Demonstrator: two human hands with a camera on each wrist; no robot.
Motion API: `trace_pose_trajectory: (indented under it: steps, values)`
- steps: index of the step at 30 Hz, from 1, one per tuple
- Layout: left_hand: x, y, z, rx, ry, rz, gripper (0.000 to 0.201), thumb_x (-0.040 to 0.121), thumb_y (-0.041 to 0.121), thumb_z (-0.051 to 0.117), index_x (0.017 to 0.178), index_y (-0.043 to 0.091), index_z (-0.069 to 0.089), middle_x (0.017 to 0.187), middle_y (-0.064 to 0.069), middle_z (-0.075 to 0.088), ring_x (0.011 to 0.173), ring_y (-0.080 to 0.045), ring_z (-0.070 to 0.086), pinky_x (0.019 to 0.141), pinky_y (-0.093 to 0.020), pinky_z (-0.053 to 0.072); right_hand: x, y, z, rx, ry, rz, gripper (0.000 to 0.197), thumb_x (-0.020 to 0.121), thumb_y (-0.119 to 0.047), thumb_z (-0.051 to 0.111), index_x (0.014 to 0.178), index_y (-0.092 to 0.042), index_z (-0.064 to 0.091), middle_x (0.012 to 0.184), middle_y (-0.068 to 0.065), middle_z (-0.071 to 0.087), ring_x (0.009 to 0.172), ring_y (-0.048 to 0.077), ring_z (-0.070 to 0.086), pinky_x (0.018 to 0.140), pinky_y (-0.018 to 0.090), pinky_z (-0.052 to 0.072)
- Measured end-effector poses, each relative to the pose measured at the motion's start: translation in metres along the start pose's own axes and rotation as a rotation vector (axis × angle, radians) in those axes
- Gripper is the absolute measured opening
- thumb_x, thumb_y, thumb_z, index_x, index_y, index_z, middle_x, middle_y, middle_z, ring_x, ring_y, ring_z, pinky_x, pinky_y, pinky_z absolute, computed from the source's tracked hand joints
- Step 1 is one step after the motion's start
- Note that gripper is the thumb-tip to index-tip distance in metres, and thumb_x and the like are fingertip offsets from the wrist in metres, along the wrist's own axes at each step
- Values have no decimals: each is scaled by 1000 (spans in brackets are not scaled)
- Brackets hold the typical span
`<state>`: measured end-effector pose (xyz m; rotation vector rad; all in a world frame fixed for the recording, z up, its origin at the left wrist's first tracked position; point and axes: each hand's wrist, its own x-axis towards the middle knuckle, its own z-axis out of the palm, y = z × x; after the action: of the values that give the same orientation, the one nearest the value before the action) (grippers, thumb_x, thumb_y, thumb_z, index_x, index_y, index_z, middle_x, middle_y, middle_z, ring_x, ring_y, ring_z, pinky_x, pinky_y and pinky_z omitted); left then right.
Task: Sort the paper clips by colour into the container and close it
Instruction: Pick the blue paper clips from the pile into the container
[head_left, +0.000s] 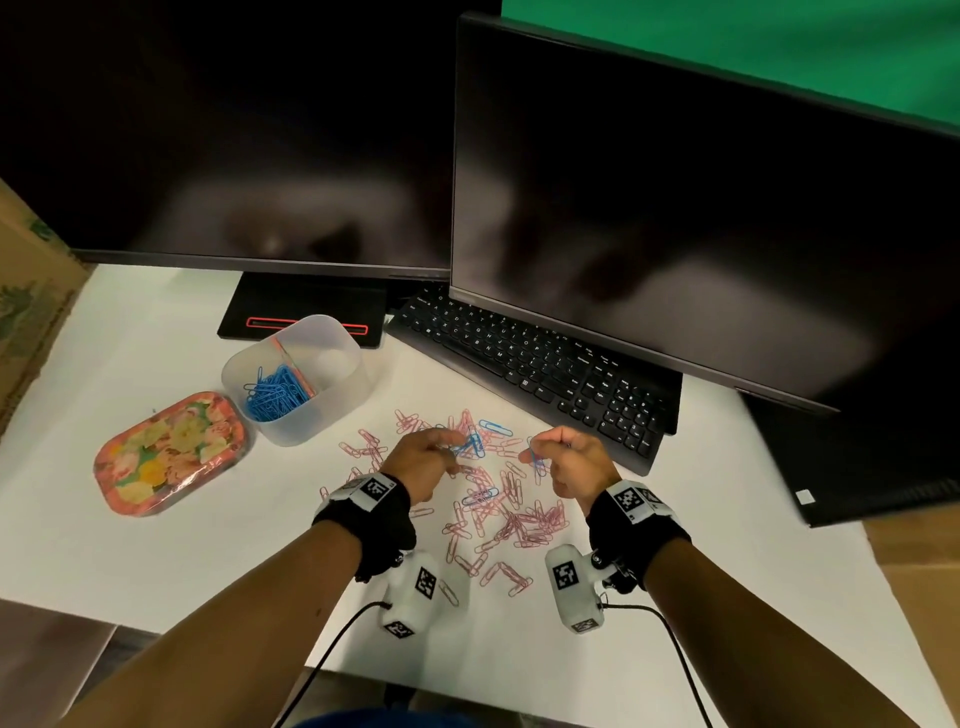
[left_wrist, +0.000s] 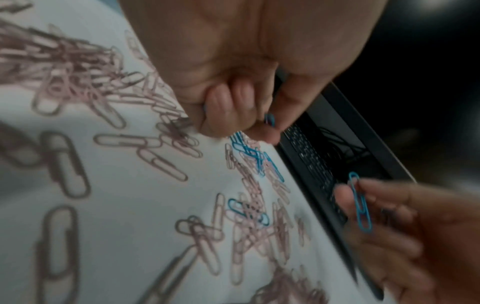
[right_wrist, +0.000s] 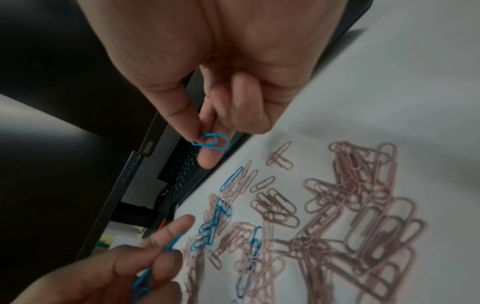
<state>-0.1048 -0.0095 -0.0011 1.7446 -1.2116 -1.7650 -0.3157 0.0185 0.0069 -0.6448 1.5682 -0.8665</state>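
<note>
Pink paper clips (head_left: 498, 514) lie scattered on the white table, with a few blue clips (head_left: 496, 428) among them. My left hand (head_left: 452, 449) hovers over the pile and grips several blue clips (right_wrist: 155, 267) in its curled fingers. To its right, my right hand (head_left: 535, 452) pinches one blue clip (right_wrist: 211, 142) between thumb and forefinger, a little above the table. At the back left stands a translucent divided container (head_left: 332, 410), its lid off. A heap of blue clips (head_left: 275, 392) fills its left compartment. The floral lid (head_left: 169, 454) lies beside it.
A black keyboard (head_left: 535, 364) lies just behind the pile, partly under the right monitor (head_left: 675, 208). The left monitor's stand (head_left: 301, 312) is behind the container. A cardboard box (head_left: 31, 312) is at the far left edge.
</note>
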Motion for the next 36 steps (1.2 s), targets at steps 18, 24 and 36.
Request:
trace_pose_trajectory:
  steps: [18,24,36]
  values:
    - [7,-4,3,-235,-46,-191,39,93,36,44,58,18,40,49,2,30,45,-16,25,48,-22,18,0,8,31,-311,-109,129,15,87,-24,64,76,-15,60,67,1,55,51,15,48,48,22,34]
    - [-2,-15,20,474,16,40,19,88,17,47,80,13,63,91,-9,64,84,-24,57,72,-28,41,-14,15,39,-1225,-133,-197,19,84,-38,63,101,-32,62,103,-1,67,86,20,63,71,25,47]
    - [-5,-28,15,954,29,280,10,87,27,53,94,22,58,100,0,65,88,-22,60,71,-26,45,-12,20,35,-1299,-109,-206,20,91,-23,42,100,-25,60,106,2,66,95,25,62,80,30,51]
